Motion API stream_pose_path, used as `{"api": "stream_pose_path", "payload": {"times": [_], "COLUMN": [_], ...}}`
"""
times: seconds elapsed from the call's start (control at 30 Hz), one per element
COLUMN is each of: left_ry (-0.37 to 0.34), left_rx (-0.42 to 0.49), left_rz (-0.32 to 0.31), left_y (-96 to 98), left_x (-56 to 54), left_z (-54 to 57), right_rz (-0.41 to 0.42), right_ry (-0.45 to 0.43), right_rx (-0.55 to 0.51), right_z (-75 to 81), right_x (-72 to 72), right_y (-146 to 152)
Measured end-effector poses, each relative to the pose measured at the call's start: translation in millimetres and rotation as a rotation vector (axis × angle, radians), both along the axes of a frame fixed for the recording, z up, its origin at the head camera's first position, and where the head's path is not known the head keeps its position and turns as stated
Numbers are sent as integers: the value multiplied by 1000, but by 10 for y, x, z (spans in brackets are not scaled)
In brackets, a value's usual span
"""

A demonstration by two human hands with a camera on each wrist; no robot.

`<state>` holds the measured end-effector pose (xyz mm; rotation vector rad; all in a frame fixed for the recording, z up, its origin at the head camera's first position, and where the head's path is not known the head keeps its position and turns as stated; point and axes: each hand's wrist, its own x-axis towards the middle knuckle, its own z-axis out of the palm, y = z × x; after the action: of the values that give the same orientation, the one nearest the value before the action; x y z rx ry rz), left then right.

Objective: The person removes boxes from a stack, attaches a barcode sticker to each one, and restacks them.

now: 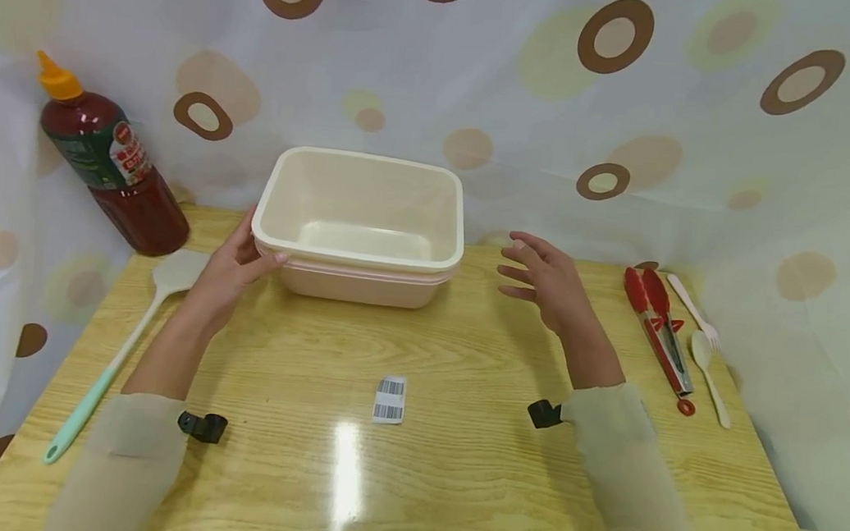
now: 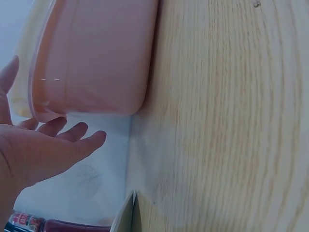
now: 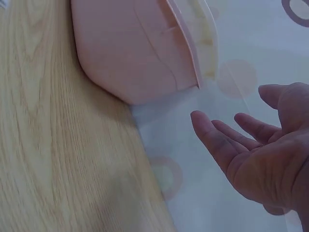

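Note:
A cream rectangular plastic basin [image 1: 355, 248] sits nested in a pink basin [image 2: 104, 58] at the back of the table. At the stack's left front corner, my left hand [image 1: 233, 264] touches the rim, thumb in front and fingers along the side. In the left wrist view its fingers [image 2: 77, 137] look fairly straight beneath the rim. My right hand [image 1: 545, 282] hovers to the right of the basins, apart from them, fingers spread and holding nothing. The right wrist view shows a gap between its fingertips [image 3: 200, 121] and the pink basin.
A red sauce bottle [image 1: 124, 166] stands back left, above a spatula [image 1: 123, 347] with a mint handle. Red tongs [image 1: 657, 327], a pink fork [image 1: 692, 309] and a cream spoon [image 1: 709, 372] lie right. A barcode label [image 1: 389, 400] is on the table [image 1: 455, 465]. Patterned curtains [image 1: 510, 107] surround it.

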<state>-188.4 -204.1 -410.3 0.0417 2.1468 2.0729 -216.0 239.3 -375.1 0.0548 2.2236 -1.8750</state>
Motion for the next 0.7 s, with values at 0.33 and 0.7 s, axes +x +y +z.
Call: {"api": "stream_pose_path", "payload": {"times": [0.33, 0.7], "left_ry": [11, 16], "left_rx": [64, -7], "left_rz": [-47, -28], "left_y": [89, 78], "left_x": [-100, -108], "left_z": [-51, -77], "right_rz": [38, 90], "right_ry": [-17, 7], "right_rx": [1, 27], "right_z": [6, 55], "right_x": [-123, -195], "right_y": [-293, -556]}}
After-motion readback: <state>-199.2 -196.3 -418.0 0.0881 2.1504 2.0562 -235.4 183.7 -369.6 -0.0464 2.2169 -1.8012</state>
